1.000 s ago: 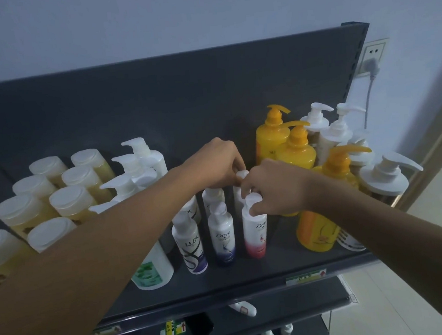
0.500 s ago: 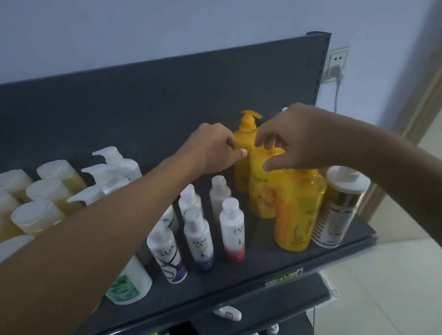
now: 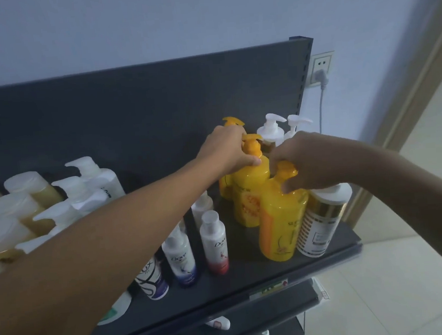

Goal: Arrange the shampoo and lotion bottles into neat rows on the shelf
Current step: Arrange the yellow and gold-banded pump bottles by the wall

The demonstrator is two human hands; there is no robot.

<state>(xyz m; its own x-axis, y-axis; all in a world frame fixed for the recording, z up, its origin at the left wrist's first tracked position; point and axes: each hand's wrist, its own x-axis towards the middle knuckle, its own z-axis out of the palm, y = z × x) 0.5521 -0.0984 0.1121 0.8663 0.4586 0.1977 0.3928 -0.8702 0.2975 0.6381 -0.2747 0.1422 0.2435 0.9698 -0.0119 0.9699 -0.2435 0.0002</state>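
Observation:
Three yellow pump bottles stand in a line at the right of the dark shelf (image 3: 276,274). My left hand (image 3: 226,151) grips the neck of the middle yellow bottle (image 3: 248,191). My right hand (image 3: 306,160) is closed around the pump neck of the front yellow bottle (image 3: 280,226). The rear yellow bottle (image 3: 231,121) shows only its pump behind my left hand. Small white Dove bottles (image 3: 215,244) stand in rows left of the yellow ones, partly under my left forearm.
A gold-striped white-capped bottle (image 3: 322,222) stands at the shelf's right front corner. White pump bottles (image 3: 271,129) are at the back right. Pale capped bottles (image 3: 19,207) and white pump bottles (image 3: 91,177) fill the left. A wall socket (image 3: 321,67) is beyond the back panel.
Both hands left the small white bottles and moved right onto the yellow pump bottles. The left hand now holds the middle one, the right the front one. The view shifted right.

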